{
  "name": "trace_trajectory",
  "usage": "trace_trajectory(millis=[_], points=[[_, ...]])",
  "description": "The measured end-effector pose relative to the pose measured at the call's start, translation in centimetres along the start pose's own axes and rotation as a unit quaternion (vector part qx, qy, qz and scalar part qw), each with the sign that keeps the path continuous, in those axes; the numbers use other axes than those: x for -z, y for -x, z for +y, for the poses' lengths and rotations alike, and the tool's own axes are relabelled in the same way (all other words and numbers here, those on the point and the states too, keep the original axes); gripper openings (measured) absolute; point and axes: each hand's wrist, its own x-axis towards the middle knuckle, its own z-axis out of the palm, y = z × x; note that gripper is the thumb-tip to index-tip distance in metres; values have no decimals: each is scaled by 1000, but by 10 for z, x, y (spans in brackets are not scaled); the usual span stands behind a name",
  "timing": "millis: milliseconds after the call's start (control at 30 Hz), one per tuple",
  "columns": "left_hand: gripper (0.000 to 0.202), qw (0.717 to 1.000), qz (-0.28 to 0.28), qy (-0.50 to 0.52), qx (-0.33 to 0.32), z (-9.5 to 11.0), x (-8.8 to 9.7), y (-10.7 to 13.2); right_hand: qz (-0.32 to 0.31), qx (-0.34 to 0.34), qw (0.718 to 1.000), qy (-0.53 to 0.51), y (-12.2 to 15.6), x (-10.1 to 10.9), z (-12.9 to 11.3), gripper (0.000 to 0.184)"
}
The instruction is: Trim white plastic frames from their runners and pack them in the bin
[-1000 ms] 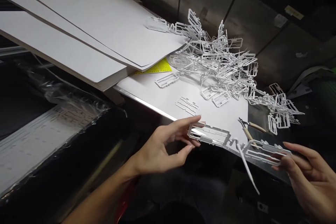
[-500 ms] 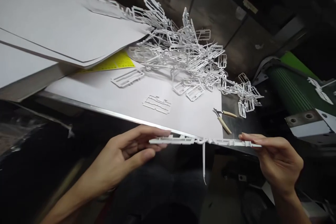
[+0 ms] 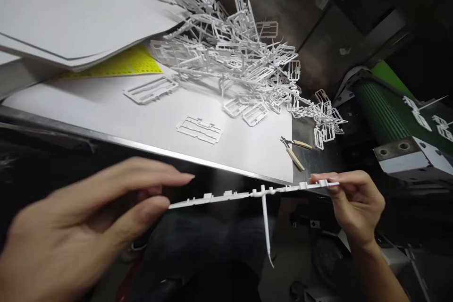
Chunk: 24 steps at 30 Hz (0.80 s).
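Observation:
A white plastic moulded piece (image 3: 219, 197), two thin frames joined at a middle runner with a long sprue hanging down, is held edge-on in front of me. My right hand (image 3: 357, 207) pinches its right end between thumb and fingers. At the left end is my left hand (image 3: 88, 212), thumb and forefinger apart; its thumb tip meets the end of the piece in the view, though I cannot tell whether they touch. Beyond lie a single frame piece (image 3: 200, 130), another frame piece (image 3: 151, 90) and nippers with pale handles (image 3: 293, 155).
A tangled heap of white moulded pieces (image 3: 247, 56) covers the back of the white-topped table (image 3: 247, 151). Large white sheets (image 3: 71, 14) lie at left over a yellow printed sheet (image 3: 138, 61). A green conveyor belt (image 3: 385, 104) with a metal bracket (image 3: 406, 153) stands at right.
My left hand has moved left and closer to me, its fingers spreading. The piece now tilts, left end lower, still in my right hand. The view has shifted slightly.

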Motion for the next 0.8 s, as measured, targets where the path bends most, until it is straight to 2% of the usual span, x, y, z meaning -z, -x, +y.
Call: trace_trajectory(millis=[33,67,100,167,200,267,400,633,700,800], points=[[24,999,-17,-25,-29,10,0,-7,-10,-1,1000,-13,1,-2,1,9],[24,996,-67,-31,-52,21,-3,-15,-20,-1,1000,-25,2,-5,2,9],[23,986,-155,-18,-51,32,-9,-23,-29,0,999,-35,2,-7,2,9],[25,945,-327,24,-24,50,-25,-40,-51,-1,997,-50,3,-11,1,10],[24,924,-380,47,-6,56,-34,-47,-61,1,997,-54,3,-13,1,10],[25,894,-440,88,24,62,-51,-54,-79,7,995,-59,4,-15,-2,13],[25,872,-462,151,58,57,-68,-52,-98,23,992,-72,4,-14,-6,22],[19,848,-467,212,135,57,-69,-49,-115,32,990,-81,6,-12,-8,29],[16,854,-454,209,147,58,-68,-48,-105,32,990,-89,6,-12,-8,27],[22,892,-395,176,132,54,-61,-44,-82,19,991,-104,7,-11,-6,18]])
